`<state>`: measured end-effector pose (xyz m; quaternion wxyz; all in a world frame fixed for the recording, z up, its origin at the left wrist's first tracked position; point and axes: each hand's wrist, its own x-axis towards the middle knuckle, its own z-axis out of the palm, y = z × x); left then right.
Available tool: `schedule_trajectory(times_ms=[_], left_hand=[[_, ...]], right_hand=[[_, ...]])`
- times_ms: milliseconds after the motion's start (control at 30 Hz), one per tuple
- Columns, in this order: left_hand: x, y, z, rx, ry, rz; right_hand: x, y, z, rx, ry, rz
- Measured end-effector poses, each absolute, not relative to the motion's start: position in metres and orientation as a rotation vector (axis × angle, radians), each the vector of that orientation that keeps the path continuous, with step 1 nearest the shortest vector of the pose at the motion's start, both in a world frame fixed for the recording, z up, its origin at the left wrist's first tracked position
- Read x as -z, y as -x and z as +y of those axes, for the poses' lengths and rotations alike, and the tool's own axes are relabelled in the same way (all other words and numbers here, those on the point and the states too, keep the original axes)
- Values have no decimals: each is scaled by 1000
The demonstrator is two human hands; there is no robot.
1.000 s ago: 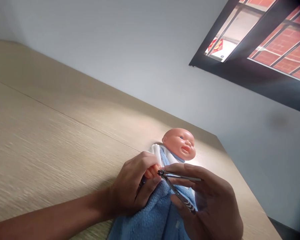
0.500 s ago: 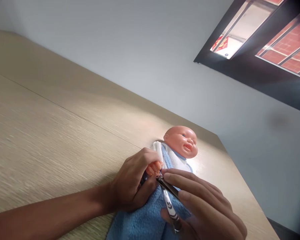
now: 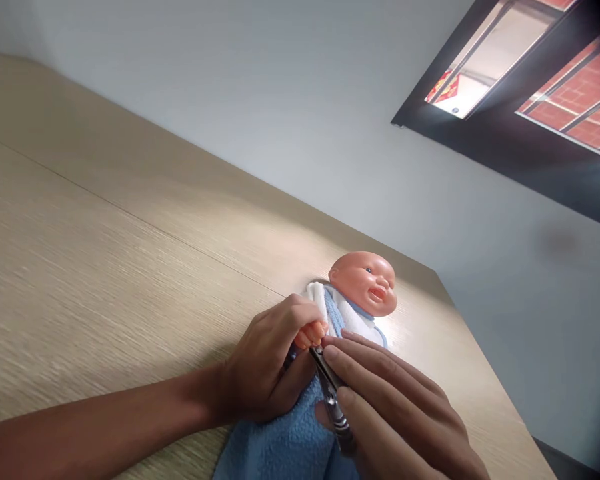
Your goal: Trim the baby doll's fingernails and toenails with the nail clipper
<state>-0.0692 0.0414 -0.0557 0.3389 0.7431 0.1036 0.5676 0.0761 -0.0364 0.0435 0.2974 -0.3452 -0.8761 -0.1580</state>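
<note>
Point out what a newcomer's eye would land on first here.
First, the doll's bald pink head, mouth open, lying on the wooden table right of centre. Just below it, the right hand holds metal nail clippers by the doll's tiny fingers, gripped in the left hand. Then the barred window, upper right.

The left grip is bare, its forearm slim and uncovered; the right grip is bare too, with long, slender fingers.

Glossy metal clipper, plastic doll
</note>
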Motion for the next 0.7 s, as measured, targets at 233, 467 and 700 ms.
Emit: schedule_trajectory(times_ms=[233,467,700], left_hand=[[57,70,42,-1461,-1916,249],[58,70,42,-1478,-1924,235],[57,70,41,-1465,-1920,261]], right_hand=[[-36,-80,-41,468,937,-2320],[-27,-76,-44,548,982,-2269],[-27,-78,-42,480,996,-2258]])
